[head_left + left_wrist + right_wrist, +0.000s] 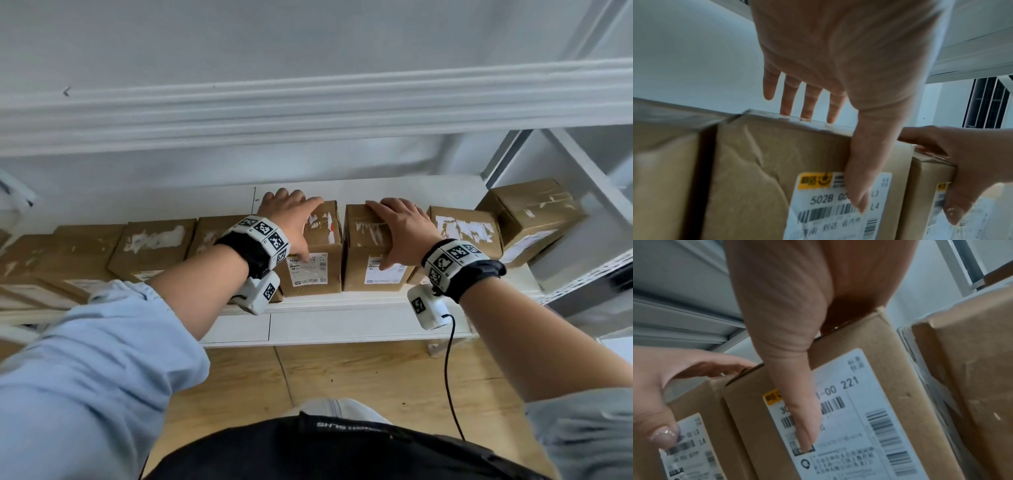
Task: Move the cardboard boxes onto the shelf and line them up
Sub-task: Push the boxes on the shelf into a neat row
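Head view: cardboard boxes (154, 243) line the left part of the shelf (342, 329). Mid-shelf, the left hand (291, 219) grips a labelled box (330, 270), fingers (789, 97) spread over its top, thumb on the front label. Just beside it across a narrow gap, the right hand (400, 229) likewise clasps the neighbouring box (359, 267). Near the shelf's right edge, a last box (534, 216) sits skewed.

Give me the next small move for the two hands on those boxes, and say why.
Probably slide the two boxes together. The left hand grips the left box and the right hand grips the right box, thumbs on the front labels. A narrow gap separates them, so the row is not yet tight.
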The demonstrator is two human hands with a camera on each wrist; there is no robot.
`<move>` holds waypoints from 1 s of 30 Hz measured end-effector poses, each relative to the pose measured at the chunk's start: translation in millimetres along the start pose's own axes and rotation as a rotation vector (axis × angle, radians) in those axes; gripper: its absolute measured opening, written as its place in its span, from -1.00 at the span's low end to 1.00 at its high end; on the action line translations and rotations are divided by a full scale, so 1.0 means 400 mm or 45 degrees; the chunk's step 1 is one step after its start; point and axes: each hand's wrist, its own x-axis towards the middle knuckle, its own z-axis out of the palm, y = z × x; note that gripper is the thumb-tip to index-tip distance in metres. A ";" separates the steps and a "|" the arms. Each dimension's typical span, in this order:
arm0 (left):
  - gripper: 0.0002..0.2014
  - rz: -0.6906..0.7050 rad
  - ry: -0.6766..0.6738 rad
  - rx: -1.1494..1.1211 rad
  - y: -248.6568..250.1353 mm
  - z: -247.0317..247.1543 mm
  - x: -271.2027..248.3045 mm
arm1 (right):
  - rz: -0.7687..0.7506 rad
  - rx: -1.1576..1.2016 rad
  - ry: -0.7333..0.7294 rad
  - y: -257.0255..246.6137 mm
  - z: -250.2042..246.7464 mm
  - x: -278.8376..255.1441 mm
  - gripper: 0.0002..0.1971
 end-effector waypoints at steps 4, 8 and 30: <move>0.21 0.032 0.012 -0.018 -0.002 0.014 -0.021 | -0.022 -0.010 0.002 -0.019 0.000 -0.012 0.32; 0.20 0.042 0.046 -0.023 0.000 0.031 -0.029 | -0.025 -0.012 0.010 -0.022 0.001 -0.019 0.33; 0.23 0.215 0.202 -0.119 0.170 -0.055 0.014 | 0.003 -0.008 0.015 0.047 -0.048 -0.094 0.42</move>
